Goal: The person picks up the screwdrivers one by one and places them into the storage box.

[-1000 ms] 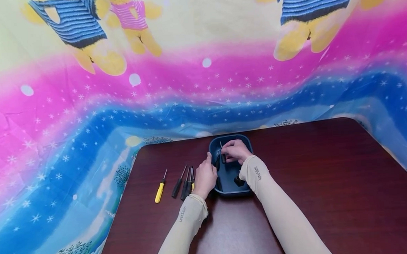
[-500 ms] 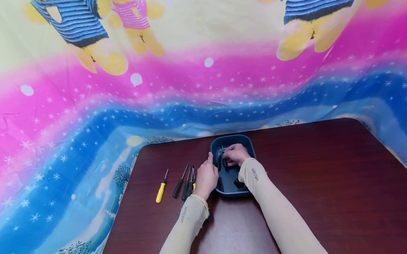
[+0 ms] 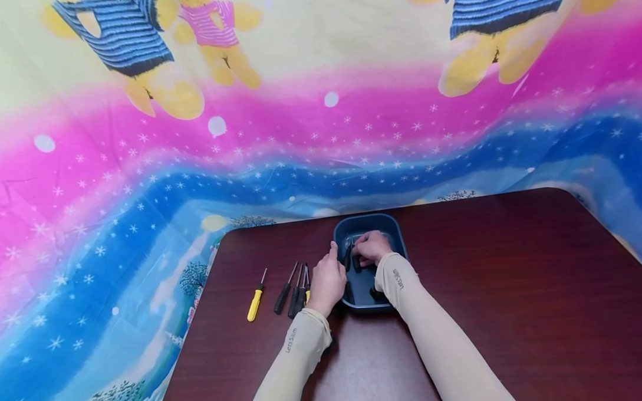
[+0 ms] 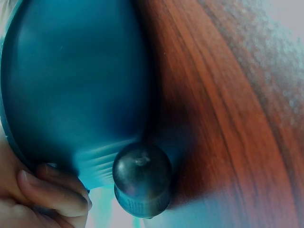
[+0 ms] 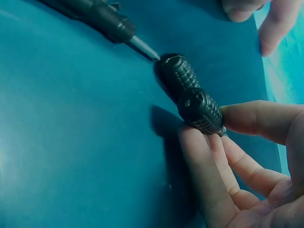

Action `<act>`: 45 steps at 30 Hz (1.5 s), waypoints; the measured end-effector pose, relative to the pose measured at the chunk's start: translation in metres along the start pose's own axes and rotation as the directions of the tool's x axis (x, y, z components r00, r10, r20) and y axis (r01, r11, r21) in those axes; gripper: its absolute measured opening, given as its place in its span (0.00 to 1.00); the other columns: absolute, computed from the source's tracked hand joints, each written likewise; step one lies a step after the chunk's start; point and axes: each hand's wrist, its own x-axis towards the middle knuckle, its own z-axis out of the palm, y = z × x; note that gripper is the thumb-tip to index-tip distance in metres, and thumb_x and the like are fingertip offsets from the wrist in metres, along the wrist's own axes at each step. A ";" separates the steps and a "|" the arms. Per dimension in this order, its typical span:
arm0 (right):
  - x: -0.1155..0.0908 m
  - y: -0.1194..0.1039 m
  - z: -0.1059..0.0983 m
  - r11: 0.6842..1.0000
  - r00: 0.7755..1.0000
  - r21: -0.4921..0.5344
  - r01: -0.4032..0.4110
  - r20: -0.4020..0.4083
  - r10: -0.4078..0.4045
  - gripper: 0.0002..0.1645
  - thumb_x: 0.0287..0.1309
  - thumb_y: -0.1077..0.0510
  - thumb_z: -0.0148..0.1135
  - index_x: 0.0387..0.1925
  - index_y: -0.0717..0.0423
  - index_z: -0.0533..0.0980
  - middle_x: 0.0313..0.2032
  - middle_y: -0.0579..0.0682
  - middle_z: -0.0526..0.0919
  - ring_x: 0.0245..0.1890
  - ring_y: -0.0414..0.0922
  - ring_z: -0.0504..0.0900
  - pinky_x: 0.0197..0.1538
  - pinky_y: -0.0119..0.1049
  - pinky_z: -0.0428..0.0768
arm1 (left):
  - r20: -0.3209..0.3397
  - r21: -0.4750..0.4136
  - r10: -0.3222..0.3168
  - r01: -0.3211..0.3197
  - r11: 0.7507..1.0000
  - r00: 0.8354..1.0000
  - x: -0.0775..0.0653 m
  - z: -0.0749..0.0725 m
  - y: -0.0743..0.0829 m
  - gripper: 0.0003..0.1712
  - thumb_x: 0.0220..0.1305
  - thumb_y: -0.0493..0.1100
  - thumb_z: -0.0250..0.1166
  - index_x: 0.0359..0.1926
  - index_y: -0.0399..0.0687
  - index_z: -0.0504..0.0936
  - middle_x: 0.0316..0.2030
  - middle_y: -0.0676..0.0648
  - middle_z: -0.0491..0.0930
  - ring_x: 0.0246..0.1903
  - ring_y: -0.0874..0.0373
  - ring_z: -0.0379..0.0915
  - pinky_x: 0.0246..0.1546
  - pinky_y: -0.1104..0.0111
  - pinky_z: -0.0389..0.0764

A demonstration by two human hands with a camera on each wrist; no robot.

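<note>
A dark blue tray (image 3: 362, 286) stands near the table's far edge. My right hand (image 3: 373, 247) is inside it, pinching a screwdriver by its black ridged handle (image 5: 203, 111) between thumb and fingers. In the right wrist view, that handle overlaps a second black handle (image 5: 175, 73) on the tray floor. Another screwdriver (image 5: 102, 19) points its metal tip towards them. My left hand (image 3: 328, 280) grips the tray's left rim, some fingertips (image 5: 240, 13) showing over the inner side. In the left wrist view, a rounded black handle end (image 4: 142, 173) is beside the tray.
Left of the tray, a yellow-handled screwdriver (image 3: 254, 305) lies apart on the brown table (image 3: 504, 288). Closer to my left hand are several more, including a black-handled screwdriver (image 3: 283, 297). A black piece (image 3: 377, 294) sits low in the tray, partly behind my right sleeve.
My right hand has lowered the screwdriver into the tray, moving slightly towards me, beside another black-handled one. The left hand keeps its place at the rim.
</note>
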 end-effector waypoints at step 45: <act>0.000 0.004 0.012 0.982 0.997 -0.188 0.027 -0.068 -0.040 0.13 0.61 0.60 0.73 0.47 0.59 0.83 0.49 0.61 0.83 0.24 0.44 0.86 0.29 0.33 0.86 | 0.018 -0.019 -0.018 0.018 1.000 1.000 -0.004 -0.003 0.001 0.34 0.77 0.38 0.57 0.79 0.41 0.59 0.31 0.48 0.77 0.17 0.60 0.66 0.22 0.70 0.70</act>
